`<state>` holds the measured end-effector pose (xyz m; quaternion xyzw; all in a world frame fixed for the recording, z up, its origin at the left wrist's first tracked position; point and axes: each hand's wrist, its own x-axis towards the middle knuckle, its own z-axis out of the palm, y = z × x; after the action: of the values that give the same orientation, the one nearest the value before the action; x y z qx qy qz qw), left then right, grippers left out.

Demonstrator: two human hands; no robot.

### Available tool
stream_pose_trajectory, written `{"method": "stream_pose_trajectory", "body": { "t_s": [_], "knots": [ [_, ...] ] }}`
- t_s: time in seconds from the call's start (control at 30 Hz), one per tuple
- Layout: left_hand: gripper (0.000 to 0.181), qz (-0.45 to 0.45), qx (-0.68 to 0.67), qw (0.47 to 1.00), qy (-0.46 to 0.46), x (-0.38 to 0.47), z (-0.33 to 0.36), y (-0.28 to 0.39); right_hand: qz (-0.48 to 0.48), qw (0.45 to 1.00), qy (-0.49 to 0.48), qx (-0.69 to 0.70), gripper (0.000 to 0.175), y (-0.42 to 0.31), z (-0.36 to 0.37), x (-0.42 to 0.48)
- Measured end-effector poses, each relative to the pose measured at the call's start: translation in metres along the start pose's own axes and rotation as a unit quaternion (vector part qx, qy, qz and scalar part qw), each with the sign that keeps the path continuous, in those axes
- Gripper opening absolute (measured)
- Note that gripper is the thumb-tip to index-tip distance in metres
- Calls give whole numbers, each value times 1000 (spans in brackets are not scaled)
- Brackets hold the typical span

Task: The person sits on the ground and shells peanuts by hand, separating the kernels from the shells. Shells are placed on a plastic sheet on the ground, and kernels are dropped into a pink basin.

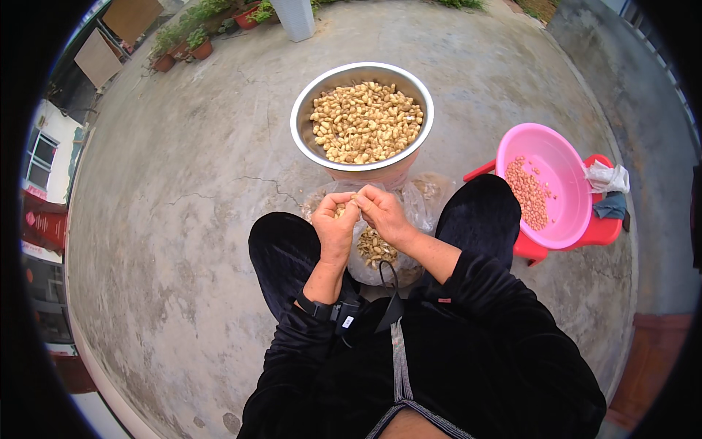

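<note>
My left hand [335, 224] is curled around several unshelled peanuts [340, 209], its fingertips meeting those of my right hand [382, 213]. Between the fingertips is a small peanut [355, 196], mostly covered. Below both hands a clear plastic bag [359, 270] stands between my knees with empty peanut shells [376, 247] in it. Just beyond the hands, a steel basin [299, 134] holds many peanuts in their shells [366, 122]. At the right, a pink plastic basin [567, 164] contains shelled peanut kernels [526, 195].
Under the pink basin is a red plastic stool [603, 230], with a white plastic bag [609, 178] and a blue-grey cloth [610, 205] at its right side. Potted plants [201, 46] and a pale tall planter [294, 19] stand far off on the concrete. A wall runs along the right.
</note>
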<state>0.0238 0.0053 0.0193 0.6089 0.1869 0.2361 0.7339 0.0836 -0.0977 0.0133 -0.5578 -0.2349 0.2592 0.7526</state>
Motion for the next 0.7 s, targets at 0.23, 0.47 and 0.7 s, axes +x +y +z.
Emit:
{"method": "stream_pose_trajectory", "body": {
  "t_s": [0.23, 0.47, 0.7],
  "knots": [
    [8, -56, -64, 996, 3, -1, 3, -1, -93, 977, 84, -174, 23, 6, 8, -3],
    [4, -76, -74, 994, 9, -4, 9, -3, -75, 989, 90, -90, 28, 9, 5, 1],
    [9, 52, 32, 998, -16, -7, 11, -1, 111, 980, 44, 161, 34, 13, -9, 4]
  ]
}}
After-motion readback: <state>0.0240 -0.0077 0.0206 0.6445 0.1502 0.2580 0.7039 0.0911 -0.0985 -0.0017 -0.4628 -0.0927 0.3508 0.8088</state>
